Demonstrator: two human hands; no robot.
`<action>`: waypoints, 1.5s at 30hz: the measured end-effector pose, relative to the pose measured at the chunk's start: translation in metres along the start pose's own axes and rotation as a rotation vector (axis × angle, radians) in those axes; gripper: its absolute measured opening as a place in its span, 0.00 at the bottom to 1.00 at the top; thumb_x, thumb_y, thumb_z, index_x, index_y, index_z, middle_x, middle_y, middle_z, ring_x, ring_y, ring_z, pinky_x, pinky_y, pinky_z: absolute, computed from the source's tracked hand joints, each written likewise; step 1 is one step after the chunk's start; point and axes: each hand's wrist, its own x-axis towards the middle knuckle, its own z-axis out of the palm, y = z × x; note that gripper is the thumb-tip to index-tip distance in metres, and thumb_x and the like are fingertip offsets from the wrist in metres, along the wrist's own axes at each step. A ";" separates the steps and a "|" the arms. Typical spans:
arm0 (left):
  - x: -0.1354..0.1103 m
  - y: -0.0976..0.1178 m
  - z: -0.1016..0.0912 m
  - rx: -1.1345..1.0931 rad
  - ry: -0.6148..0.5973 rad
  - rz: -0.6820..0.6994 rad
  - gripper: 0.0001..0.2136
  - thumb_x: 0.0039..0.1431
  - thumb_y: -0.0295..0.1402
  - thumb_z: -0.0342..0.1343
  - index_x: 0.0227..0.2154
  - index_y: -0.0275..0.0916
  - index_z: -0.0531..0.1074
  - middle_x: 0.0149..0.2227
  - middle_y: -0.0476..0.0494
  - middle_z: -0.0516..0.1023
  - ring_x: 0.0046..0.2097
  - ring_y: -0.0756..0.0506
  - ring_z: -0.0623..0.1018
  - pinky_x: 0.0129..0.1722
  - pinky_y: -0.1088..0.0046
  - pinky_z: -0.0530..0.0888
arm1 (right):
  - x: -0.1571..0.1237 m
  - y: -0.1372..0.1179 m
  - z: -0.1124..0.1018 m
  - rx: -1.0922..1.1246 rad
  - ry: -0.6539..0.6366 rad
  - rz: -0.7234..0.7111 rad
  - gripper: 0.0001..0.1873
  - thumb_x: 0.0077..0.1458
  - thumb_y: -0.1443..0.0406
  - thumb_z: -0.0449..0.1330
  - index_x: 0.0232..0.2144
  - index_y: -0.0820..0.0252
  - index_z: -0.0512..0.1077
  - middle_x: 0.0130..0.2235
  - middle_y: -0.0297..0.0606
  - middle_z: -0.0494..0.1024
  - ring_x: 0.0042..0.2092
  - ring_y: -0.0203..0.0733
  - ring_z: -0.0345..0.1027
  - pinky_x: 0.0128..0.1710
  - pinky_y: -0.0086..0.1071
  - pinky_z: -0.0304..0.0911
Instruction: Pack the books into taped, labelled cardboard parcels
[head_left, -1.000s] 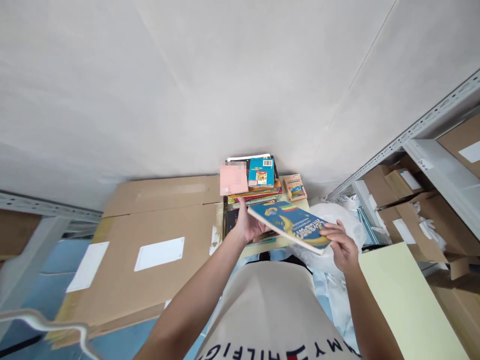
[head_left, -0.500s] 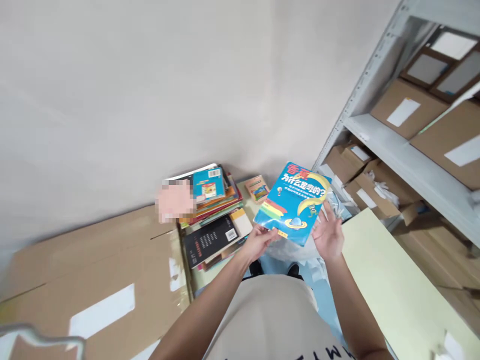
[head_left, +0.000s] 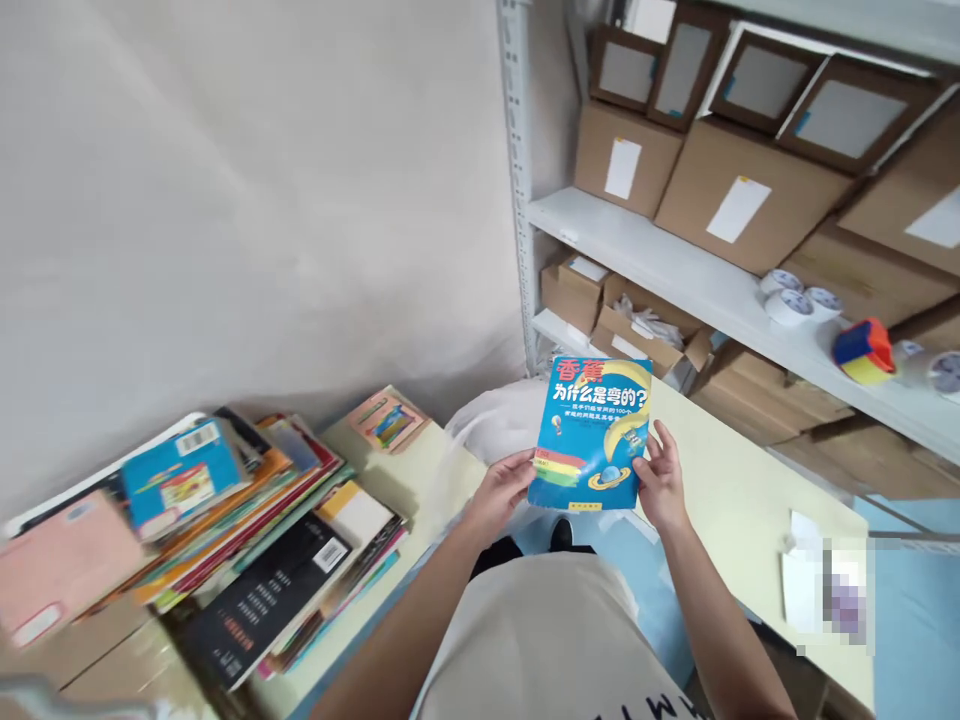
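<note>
Beige cloth of our shirt [head_left: 547,640] fills the bottom centre of the frame, and both forearms rise from it toward the middle. There we hold the book [head_left: 589,435] between our two hands, in the air just above the gap between the worktop sections.

Our left hand [head_left: 499,490] pinches the book's lower left edge, thumb on the cover and fingers behind. Our right hand [head_left: 660,485] grasps the lower right edge, its fingers spread up along that side. Both hands are equally near, each touching the book, which lies directly ahead of them and above them in the frame. Its long axis runs up the frame with a slight lean to the right, and the cover faces us.

The book is a thin paperback. It has a bright blue cover, a red and dark title at the top, a yellow curved shape and some striped bands lower down.

Farther out, a pale yellow worktop [head_left: 742,490] spreads at right centre. At lower left a slumped stack of books [head_left: 225,490] carries a black book [head_left: 262,600] on its near side. A white plastic bag [head_left: 487,420] lies just behind our left hand, with a small book [head_left: 386,420] beside it. At upper right a grey shelf [head_left: 675,270] holds cardboard boxes [head_left: 705,190] and tape rolls [head_left: 791,300].
</note>
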 end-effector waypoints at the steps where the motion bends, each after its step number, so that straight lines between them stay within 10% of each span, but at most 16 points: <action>1: 0.005 0.000 0.007 0.040 -0.041 -0.027 0.23 0.44 0.42 0.70 0.43 0.37 0.78 0.40 0.39 0.83 0.40 0.42 0.81 0.42 0.67 0.75 | -0.002 -0.001 -0.007 0.011 0.029 -0.002 0.36 0.45 0.57 0.70 0.56 0.43 0.64 0.56 0.40 0.74 0.49 0.46 0.75 0.39 0.38 0.74; 14: 0.062 -0.024 0.043 0.567 -0.340 -0.020 0.16 0.46 0.42 0.67 0.33 0.39 0.71 0.31 0.46 0.79 0.31 0.47 0.78 0.32 0.72 0.72 | -0.060 -0.021 -0.049 -0.132 0.442 0.030 0.41 0.47 0.57 0.69 0.62 0.45 0.59 0.43 0.35 0.79 0.41 0.44 0.77 0.41 0.41 0.74; 25: 0.087 -0.053 0.113 0.674 -0.414 0.126 0.11 0.45 0.36 0.64 0.32 0.41 0.71 0.27 0.50 0.77 0.27 0.50 0.73 0.28 0.75 0.69 | -0.052 -0.061 -0.090 -0.261 0.639 -0.086 0.21 0.47 0.54 0.69 0.40 0.53 0.68 0.45 0.40 0.81 0.39 0.48 0.78 0.37 0.42 0.75; 45: 0.099 -0.141 0.216 0.537 -0.265 -0.292 0.23 0.43 0.54 0.65 0.32 0.38 0.75 0.32 0.46 0.78 0.33 0.47 0.76 0.35 0.69 0.77 | -0.018 -0.092 -0.264 0.017 0.486 0.145 0.24 0.42 0.54 0.72 0.38 0.51 0.67 0.38 0.35 0.82 0.34 0.45 0.77 0.27 0.33 0.71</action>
